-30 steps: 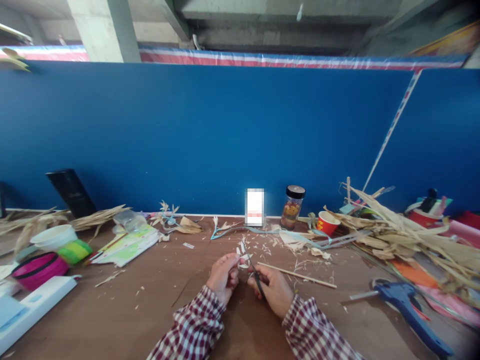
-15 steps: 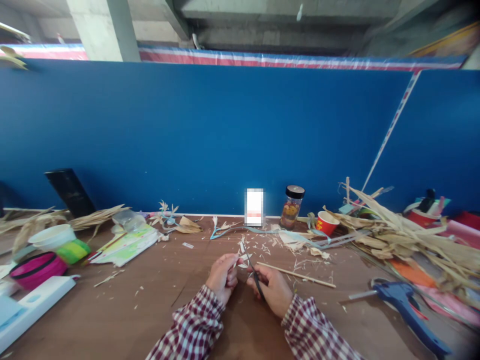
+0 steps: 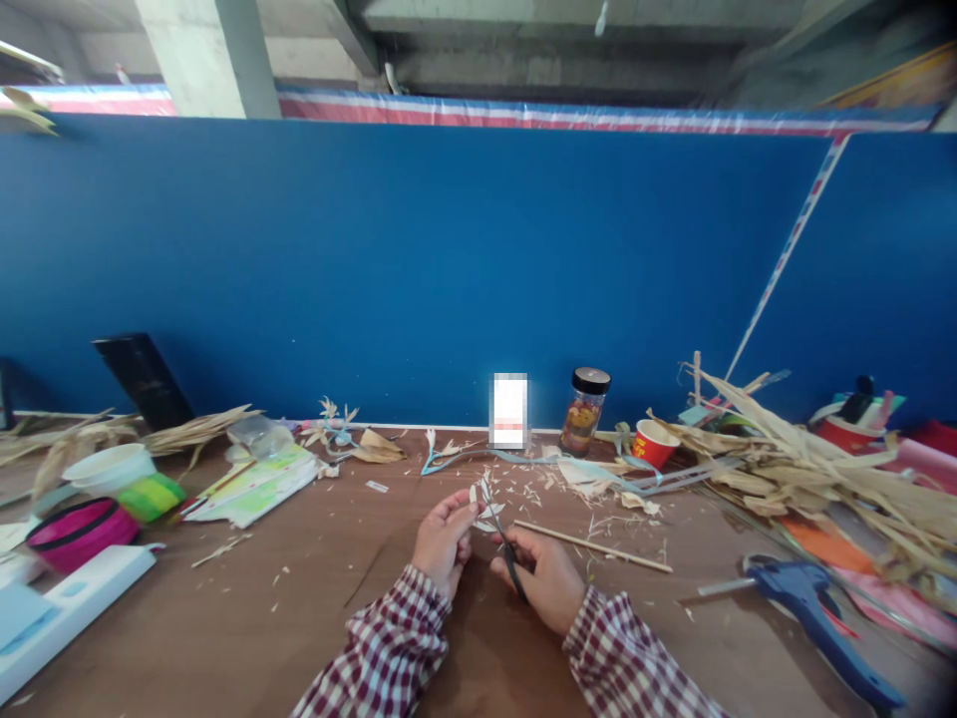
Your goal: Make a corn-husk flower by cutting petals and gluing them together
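Note:
My left hand (image 3: 441, 543) is closed in a pinch on a small pale husk piece (image 3: 491, 512) with petal-like tips. The fingertips cover its base. Around the dark handles of a pair of scissors (image 3: 512, 570) my right hand (image 3: 551, 580) is closed. The scissors' blades point up and away, right beside the husk piece; whether they touch it I cannot tell. Both hands are just above the brown table (image 3: 359, 638), close together. Just beyond the right hand lies a thin pale stick (image 3: 598, 546).
Small pale scraps litter the table ahead. A blue glue gun (image 3: 814, 608) and a heap of dry husks (image 3: 807, 469) are on the right. A lidded jar (image 3: 581, 414) and red paper cup (image 3: 655, 446) stand behind. Leftward are a pink container (image 3: 82, 534) and white power strip (image 3: 82, 618).
My left fingers have shifted on the husk piece, and one pale tip now stands up above them. The right hand and scissors have hardly moved. The view has shifted slightly.

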A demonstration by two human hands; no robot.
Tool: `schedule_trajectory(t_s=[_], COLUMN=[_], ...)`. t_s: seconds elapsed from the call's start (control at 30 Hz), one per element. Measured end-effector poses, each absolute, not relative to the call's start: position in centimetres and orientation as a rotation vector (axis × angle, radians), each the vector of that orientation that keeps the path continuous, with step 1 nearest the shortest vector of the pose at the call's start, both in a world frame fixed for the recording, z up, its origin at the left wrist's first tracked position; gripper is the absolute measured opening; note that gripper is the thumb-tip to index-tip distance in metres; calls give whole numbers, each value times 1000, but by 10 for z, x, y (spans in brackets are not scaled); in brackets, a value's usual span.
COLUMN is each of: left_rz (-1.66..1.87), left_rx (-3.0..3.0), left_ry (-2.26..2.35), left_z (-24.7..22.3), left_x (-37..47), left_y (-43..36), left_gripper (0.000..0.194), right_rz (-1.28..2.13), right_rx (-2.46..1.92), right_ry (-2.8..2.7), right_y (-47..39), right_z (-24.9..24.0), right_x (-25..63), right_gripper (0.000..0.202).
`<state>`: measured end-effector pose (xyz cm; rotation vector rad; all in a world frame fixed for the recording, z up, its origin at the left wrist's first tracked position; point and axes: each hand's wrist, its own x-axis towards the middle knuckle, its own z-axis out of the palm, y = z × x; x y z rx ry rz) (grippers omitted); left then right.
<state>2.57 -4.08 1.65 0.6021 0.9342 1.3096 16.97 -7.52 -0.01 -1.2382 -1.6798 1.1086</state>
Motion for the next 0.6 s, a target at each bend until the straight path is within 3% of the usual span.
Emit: schedule_trajectory(t_s=[0.6], left_rz=[1326], left_rx=[527], left_ry=[911], left_z=[18], left_x=[24], left_y=[-41], left_gripper=[25], right_rz=[1035], right_rx=[-1295], right_ry=[-1785], right_y=[-75], right_z=[-8], right_x=[170], right_gripper=[35])
